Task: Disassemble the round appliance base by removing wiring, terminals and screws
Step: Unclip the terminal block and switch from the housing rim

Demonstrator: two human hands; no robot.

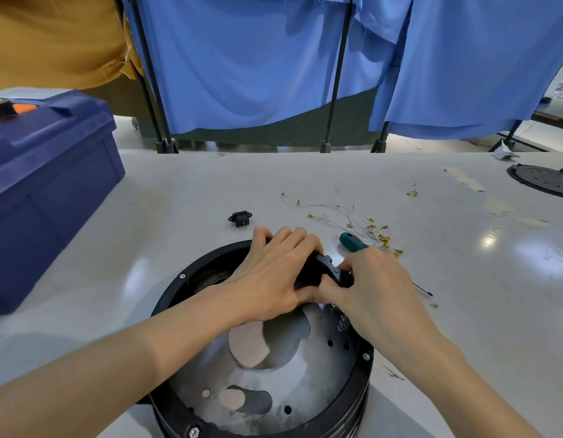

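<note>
1. Closest to me, the round appliance base (171, 298) sits open side up on the pale grey table (179, 191).
2. On my left, the blue toolbox (49, 172) carries a label too blurred to read.
3. Blue curtains (242, 58) hang behind; loose wires (353, 219) with brass terminals, a teal screwdriver (351, 241) and a black socket (240, 218) lie beyond the base.
4. My left hand (274, 273) curls over a black fitting (318, 267) on the far rim; my right hand (375, 289) seems to pinch the same fitting.
</note>
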